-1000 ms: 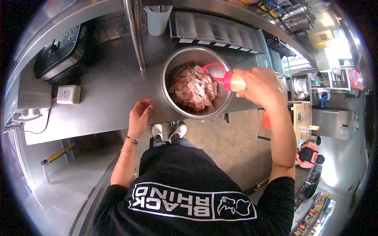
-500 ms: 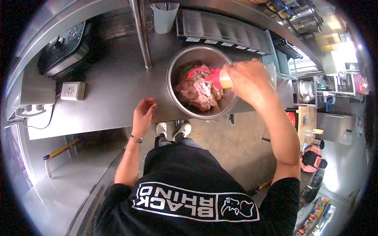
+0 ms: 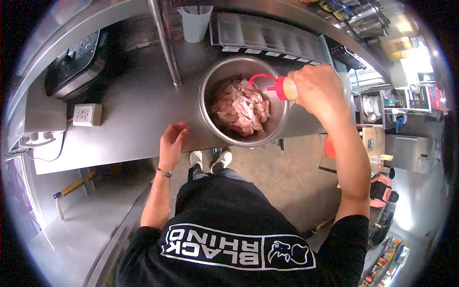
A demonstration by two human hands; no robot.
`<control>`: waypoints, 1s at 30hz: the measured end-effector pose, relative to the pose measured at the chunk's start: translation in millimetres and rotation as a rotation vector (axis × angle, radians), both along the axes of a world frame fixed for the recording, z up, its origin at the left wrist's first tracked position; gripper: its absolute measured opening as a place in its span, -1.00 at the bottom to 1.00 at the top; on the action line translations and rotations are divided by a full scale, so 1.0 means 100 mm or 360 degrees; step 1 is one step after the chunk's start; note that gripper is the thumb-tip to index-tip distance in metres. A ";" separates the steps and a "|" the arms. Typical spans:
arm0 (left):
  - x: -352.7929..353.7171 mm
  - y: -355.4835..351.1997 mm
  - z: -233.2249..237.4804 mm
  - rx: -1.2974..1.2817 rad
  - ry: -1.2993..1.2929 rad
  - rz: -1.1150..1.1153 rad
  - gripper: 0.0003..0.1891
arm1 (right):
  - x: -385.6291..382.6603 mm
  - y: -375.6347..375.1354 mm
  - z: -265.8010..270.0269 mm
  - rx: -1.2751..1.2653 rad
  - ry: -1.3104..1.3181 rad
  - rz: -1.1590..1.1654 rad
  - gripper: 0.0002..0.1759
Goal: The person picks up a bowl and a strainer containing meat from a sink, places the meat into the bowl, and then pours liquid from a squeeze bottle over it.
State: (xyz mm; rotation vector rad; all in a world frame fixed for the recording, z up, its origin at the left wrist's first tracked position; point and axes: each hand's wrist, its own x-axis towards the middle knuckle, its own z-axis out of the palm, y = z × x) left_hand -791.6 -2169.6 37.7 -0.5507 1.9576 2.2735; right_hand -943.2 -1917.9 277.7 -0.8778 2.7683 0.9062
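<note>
My right hand [image 3: 318, 88] is wrapped around a squeeze bottle [image 3: 289, 90] with a red nozzle top. The bottle lies tipped nearly sideways above the right rim of a steel mixing bowl [image 3: 206, 112], its nozzle pointing left over the inside. A red strap with a small cap loops out from the bottle's top. Pieces of raw meat [image 3: 243, 107] are heaped in the bowl. My left hand [image 3: 173, 138] hovers at the counter's front edge, left of the bowl, with loosely bent fingers, thumb apart and nothing in it.
The bowl stands at the front edge of a steel counter [image 3: 129, 110]. Behind it are a lidded container rack [image 3: 267, 36] and a white plastic jug [image 3: 195, 25]. A metal post [image 3: 165, 45] rises left of the bowl. A socket box [image 3: 87, 115] and black appliance [image 3: 74, 69] sit farther left.
My right hand has drawn the bottle to the right, so its nozzle is farther from the middle of the meat. My left hand stays nearly in place.
</note>
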 end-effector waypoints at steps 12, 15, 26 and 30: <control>-0.11 0.02 -0.01 0.0140 0.0011 -0.0003 -0.82 | -0.14 0.16 0.00 0.0118 0.0080 -0.0078 -0.62; -0.12 0.04 0.11 0.0125 0.0018 0.0015 -0.81 | -0.04 0.27 0.00 0.0078 0.0107 -0.0045 -0.58; -0.16 0.04 0.07 0.0071 0.0036 -0.0021 -0.81 | 0.23 0.43 0.24 0.0073 -0.0024 -0.0388 -0.53; -0.18 0.05 0.06 0.0076 0.0040 0.0013 -0.81 | 0.25 0.47 0.34 -0.0068 -0.0136 -0.0425 -0.47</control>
